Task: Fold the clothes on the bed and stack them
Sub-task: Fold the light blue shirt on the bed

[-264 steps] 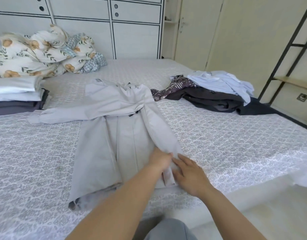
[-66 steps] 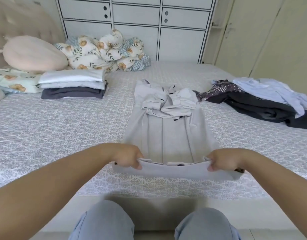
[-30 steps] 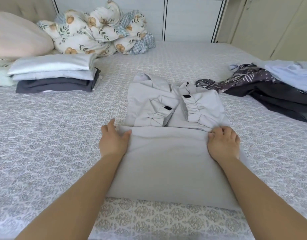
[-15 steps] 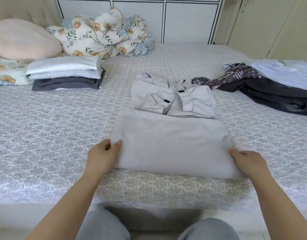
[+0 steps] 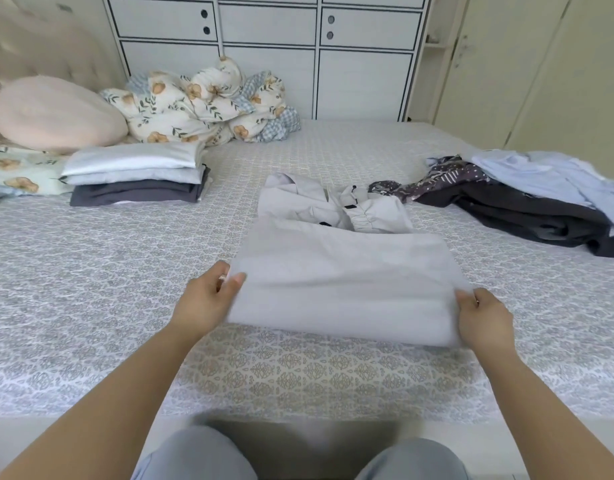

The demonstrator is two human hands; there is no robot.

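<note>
A light grey jacket (image 5: 340, 275) lies in the middle of the bed (image 5: 90, 271), its lower half folded up over itself; the collar and gathered cuffs show at the far end. My left hand (image 5: 212, 299) pinches the folded panel's near-left corner. My right hand (image 5: 482, 317) grips its near-right corner. The near fold edge is lifted slightly off the sheet. A stack of folded clothes (image 5: 135, 178), white on pale grey on dark grey, sits at the left. A loose heap of unfolded clothes (image 5: 527, 199), dark, patterned and pale blue, lies at the right.
A pink pillow (image 5: 56, 112) and a bunched floral duvet (image 5: 205, 102) lie near the headboard. White cupboards (image 5: 270, 46) stand behind the bed. My knees show below the bed's near edge.
The jacket's hem was folded up over its body. Both hands then slid back to the near corners and now grip and lift the folded edge.
</note>
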